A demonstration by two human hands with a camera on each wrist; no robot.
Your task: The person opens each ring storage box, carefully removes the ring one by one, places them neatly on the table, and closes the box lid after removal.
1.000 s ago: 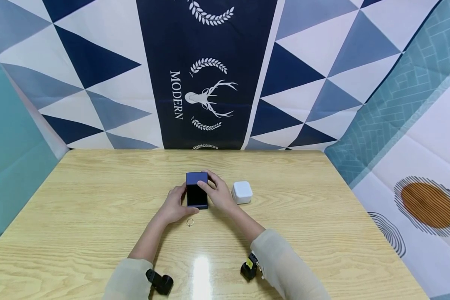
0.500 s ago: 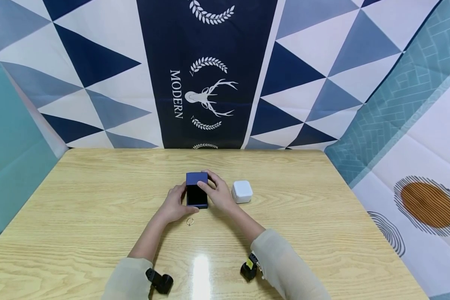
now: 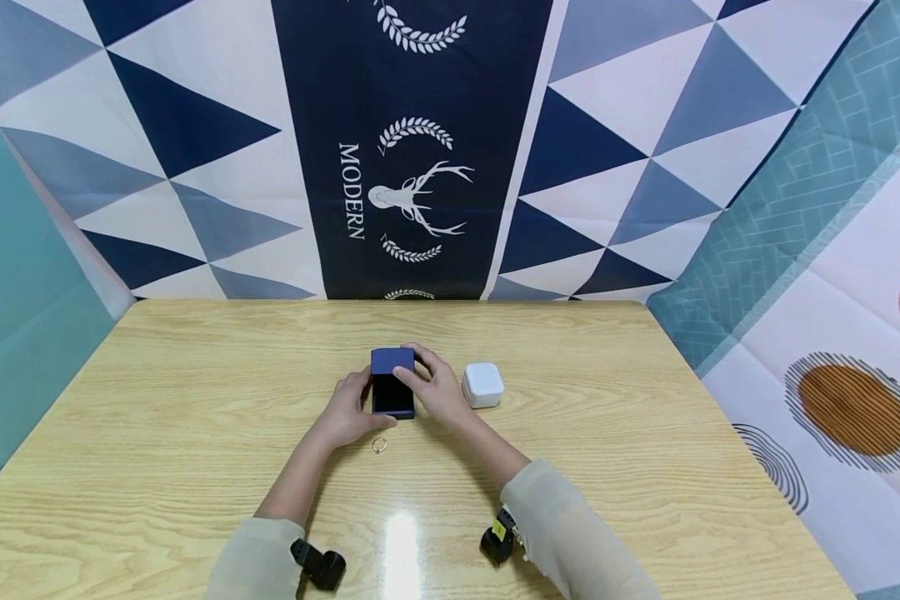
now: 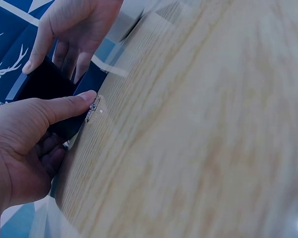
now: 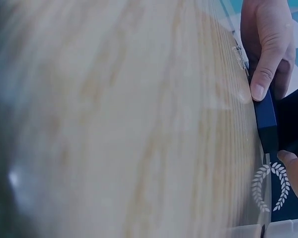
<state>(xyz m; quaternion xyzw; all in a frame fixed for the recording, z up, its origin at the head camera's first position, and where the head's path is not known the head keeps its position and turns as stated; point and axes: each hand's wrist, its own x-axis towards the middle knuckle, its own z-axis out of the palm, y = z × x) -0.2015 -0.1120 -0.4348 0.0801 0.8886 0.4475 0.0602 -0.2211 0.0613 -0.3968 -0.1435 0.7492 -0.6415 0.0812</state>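
A dark blue ring box [image 3: 392, 362] stands on the wooden table with its lid raised, its inside black. My left hand [image 3: 348, 412] grips the lower part from the left, thumb along the front edge. From the right, my right hand [image 3: 438, 392] holds the lid, with the thumb on its front and the fingers behind. In the left wrist view, the left thumb [image 4: 72, 106] lies across the front rim of the box. A thin ring with small clear stones [image 4: 93, 106] rests on the table just in front of the box, touched by neither hand in the head view.
A small white rounded cube [image 3: 483, 384] sits right of the box, close to the right hand. Behind the table's far edge [image 3: 270, 302] hangs a patterned cloth [image 3: 412, 167]. Both wrists carry black cameras [image 3: 322, 567] low over the table.
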